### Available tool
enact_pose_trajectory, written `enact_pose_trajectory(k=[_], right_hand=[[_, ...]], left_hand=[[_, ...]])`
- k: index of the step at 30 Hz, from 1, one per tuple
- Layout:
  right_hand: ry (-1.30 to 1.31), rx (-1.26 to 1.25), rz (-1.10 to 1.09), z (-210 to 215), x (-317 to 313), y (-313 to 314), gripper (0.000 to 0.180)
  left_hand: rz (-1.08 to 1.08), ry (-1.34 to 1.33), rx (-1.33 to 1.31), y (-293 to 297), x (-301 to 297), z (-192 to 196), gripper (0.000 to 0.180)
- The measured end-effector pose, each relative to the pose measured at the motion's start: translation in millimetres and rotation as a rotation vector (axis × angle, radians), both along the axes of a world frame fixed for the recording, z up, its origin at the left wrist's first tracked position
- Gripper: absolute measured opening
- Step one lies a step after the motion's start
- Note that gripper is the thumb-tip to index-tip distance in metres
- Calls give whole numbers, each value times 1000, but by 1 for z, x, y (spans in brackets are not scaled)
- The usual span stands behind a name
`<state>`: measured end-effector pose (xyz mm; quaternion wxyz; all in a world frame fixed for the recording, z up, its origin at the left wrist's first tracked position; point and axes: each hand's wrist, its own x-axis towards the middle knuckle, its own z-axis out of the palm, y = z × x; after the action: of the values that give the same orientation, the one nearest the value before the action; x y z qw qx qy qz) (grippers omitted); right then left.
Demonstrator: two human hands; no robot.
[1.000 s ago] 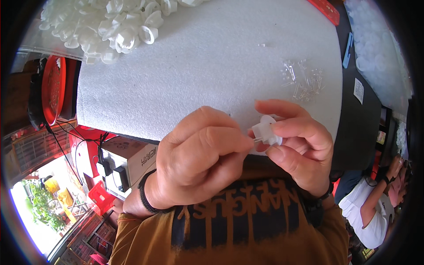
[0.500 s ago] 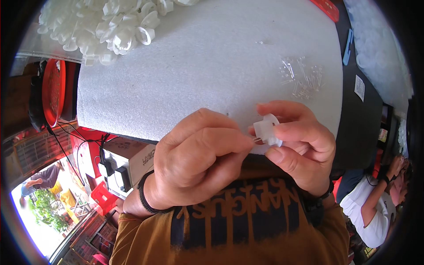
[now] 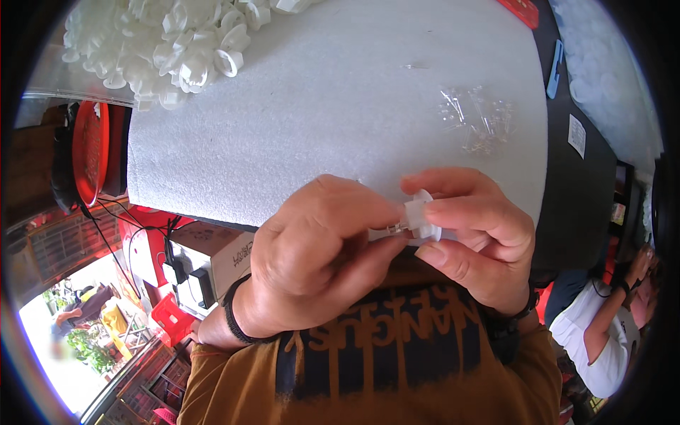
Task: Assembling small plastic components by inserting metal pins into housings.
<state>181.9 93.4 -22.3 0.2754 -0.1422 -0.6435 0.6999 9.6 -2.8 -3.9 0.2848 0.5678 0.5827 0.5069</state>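
It looks like a small workshop: white plastic parts heaped upper left, wire-legged bits scattered upper right.

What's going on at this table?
A person is working on a small white plastic piece with bare hands. The right hand holds it between the fingers, while the left hand has its thumb and forefinger at the thin metal legs sticking out of it; whether they grip them is hard to tell. Beyond, small clear parts lie scattered on a pale mat, and a heap of white plastic pieces sits at the far left.
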Motion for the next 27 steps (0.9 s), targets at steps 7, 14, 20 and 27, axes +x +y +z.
enact_pose_trajectory(k=[7, 14, 20, 27], right_hand=[[-31, -94, -40, 4, 1, -5, 36], [57, -34, 49, 1, 4, 2, 43], [16, 129, -46, 17, 11, 6, 40], [-26, -17, -73, 25, 30, 9, 34]], left_hand=[[-4, 138, 11, -1, -5, 0, 16], [-1, 270, 83, 0, -1, 4, 19], [-32, 260, 91, 9, 11, 16, 22], [-23, 222, -167, 22, 23, 25, 15]])
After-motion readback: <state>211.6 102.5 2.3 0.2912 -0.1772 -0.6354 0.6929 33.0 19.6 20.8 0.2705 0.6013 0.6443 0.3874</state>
